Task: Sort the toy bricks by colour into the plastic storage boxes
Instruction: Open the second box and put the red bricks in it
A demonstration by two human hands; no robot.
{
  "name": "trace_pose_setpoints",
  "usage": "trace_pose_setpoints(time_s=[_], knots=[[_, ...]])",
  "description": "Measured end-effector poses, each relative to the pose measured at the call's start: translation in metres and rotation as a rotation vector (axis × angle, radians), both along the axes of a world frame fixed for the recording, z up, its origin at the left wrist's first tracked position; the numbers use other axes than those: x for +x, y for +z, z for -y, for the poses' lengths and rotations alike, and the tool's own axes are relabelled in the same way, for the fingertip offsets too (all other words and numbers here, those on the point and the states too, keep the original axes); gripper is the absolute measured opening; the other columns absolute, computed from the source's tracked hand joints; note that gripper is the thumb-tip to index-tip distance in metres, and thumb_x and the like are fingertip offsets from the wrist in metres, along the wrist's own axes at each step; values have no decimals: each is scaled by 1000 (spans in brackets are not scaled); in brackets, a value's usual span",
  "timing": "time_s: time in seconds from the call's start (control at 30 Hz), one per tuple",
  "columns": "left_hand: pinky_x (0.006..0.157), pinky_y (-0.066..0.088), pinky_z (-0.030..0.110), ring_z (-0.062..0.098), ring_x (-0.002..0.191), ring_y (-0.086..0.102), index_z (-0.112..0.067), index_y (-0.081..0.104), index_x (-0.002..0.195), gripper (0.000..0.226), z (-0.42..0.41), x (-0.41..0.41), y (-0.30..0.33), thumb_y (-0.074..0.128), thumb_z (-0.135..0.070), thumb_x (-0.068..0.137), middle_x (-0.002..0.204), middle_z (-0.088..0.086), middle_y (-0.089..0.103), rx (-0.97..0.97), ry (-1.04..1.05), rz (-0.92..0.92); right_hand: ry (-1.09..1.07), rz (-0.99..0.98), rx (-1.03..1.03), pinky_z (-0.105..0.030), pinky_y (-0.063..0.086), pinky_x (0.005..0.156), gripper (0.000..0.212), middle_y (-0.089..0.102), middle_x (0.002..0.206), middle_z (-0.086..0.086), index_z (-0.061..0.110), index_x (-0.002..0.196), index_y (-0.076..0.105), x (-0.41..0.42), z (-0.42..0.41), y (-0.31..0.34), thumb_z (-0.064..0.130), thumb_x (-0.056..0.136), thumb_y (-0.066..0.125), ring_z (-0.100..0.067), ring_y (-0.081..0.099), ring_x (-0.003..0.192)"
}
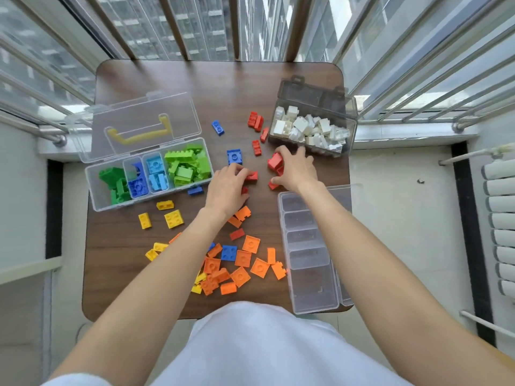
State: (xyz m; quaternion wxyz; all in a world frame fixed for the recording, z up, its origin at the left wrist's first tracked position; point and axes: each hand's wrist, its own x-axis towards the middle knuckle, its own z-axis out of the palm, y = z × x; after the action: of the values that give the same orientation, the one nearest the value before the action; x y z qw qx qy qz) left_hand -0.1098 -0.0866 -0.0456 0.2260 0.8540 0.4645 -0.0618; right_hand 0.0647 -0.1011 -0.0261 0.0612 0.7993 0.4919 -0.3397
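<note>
- While both hands sit in the middle of the table (pixel 133 246), red bricks lie all around them.
- The left hand (pixel 227 188) is curled, and its fingertips pinch a red brick (pixel 252 176).
- The right hand (pixel 295 169) is curled over more red ones and grips a red block (pixel 275 160) at its fingers.
- More red bricks (pixel 257 126) lie loose just past the hands, near the white box (pixel 315 126).
- That box is at the far right, full of white bricks (pixel 309 130).
- The left box (pixel 147 174) is open with its lid (pixel 139 123) tipped back. It holds dark green, blue, light blue and light green bricks in separate parts.
- The empty box (pixel 309 254) lies at the near right, under the right arm.
- Orange bricks (pixel 239 267) are piled near the person, partly hidden by the left arm.
- Yellow bricks (pixel 167 215) lie by the left box.
- A few blue bricks (pixel 234 156) sit loose among the others.
- Window bars (pixel 211 26) stand past the table.
</note>
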Motion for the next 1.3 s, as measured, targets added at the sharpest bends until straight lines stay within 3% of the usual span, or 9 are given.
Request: trace_pose_setpoints(time_s=[0.1,0.23,0.47,0.6,0.7,0.9,1.1,1.3], knots=[[88,43,37,28,108,52,-15,56,124,43,0,-1,-2,67,-16,83,121,8,53,-12,42,43,8,-21,55,-38,41,79,50,33,132,-16,24,130,42,-10,-2,-5,25,86,65,-41,39,115],[83,46,37,28,102,56,-14,57,121,39,-1,4,-1,66,-27,85,118,9,55,0,62,73,-11,-42,101,-40,42,83,39,36,127,-15,22,126,46,-10,0,-9,27,89,58,-39,40,112],[91,36,37,28,110,47,-16,52,124,42,0,9,0,64,-24,84,123,9,50,92,-89,-50,83,0,106,-48,45,91,49,31,132,-14,31,132,41,-6,2,-6,24,87,61,-38,33,117],[78,39,34,28,104,49,-14,54,119,37,0,9,7,64,-11,83,121,12,48,77,-167,-56,174,-4,130,-45,44,86,50,31,131,-15,29,130,43,-9,0,-7,6,88,54,-38,33,116],[67,36,31,26,98,54,-14,52,120,31,1,6,12,56,-13,90,119,11,47,72,-180,-103,173,8,153,-41,42,79,42,33,128,-16,24,126,46,-11,1,-8,3,90,50,-39,34,113],[83,40,35,28,104,53,-14,50,123,34,2,3,8,55,-14,90,121,12,50,154,-257,-134,122,-24,195,-41,42,83,35,39,123,-15,22,125,46,-10,3,-8,17,92,54,-38,39,110],[68,45,31,25,99,54,-12,52,119,27,1,10,6,49,-7,93,118,11,47,114,-296,-139,33,-91,278,-37,38,84,32,46,119,-11,20,119,50,-7,4,-8,13,88,56,-36,43,108],[78,50,36,28,98,59,-10,52,123,34,-2,18,3,59,-19,90,122,12,45,6,-187,-118,55,1,194,-40,42,88,37,39,128,-14,19,122,49,-2,2,-13,14,88,62,-38,35,117]])
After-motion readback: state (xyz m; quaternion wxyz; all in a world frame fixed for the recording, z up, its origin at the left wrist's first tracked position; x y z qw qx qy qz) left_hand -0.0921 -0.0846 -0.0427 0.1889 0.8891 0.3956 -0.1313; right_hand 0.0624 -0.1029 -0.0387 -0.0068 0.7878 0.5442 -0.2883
